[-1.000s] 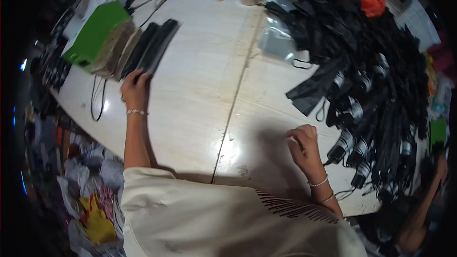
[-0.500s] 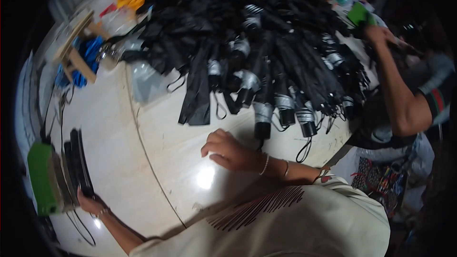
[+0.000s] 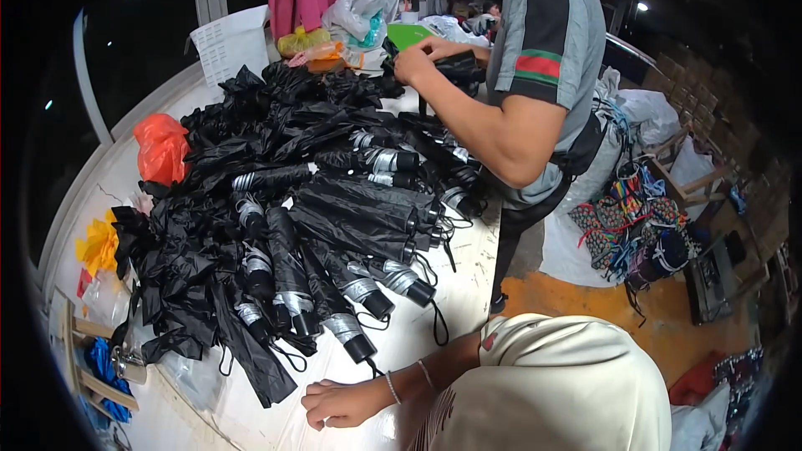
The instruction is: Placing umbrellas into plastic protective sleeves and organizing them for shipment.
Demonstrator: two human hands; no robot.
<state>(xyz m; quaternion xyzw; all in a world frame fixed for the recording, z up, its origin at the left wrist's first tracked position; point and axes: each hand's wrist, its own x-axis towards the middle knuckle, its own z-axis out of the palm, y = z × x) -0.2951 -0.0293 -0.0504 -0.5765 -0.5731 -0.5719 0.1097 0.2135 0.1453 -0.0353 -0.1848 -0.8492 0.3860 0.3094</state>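
My right hand (image 3: pixel 344 403) is low over the white table (image 3: pixel 292 434), its fingers loosely bent and a little apart, with nothing visible in them. Bracelets circle that wrist. Just beyond the hand lies a big heap of folded black umbrellas (image 3: pixel 351 215), many with silver bands and black handles with wrist loops. The nearest umbrella handle (image 3: pixel 360 349) points toward my right wrist, and a loose black canopy (image 3: pixel 251 361) ends just left of the hand. My left hand is outside the picture.
Across the table at right, another person's hands (image 3: pixel 415 60) handle a black umbrella beside a green piece (image 3: pixel 409 35). An orange-red bag (image 3: pixel 161 149) and yellow plastic (image 3: pixel 98 242) edge the heap. A wooden frame (image 3: pixel 100 388) stands at left; bundled cords (image 3: pixel 631 217) lie at right.
The view has swung right and up. My left hand, which held black folded umbrellas beside a green block, has left the picture. My right hand still hovers near the heap's front edge.
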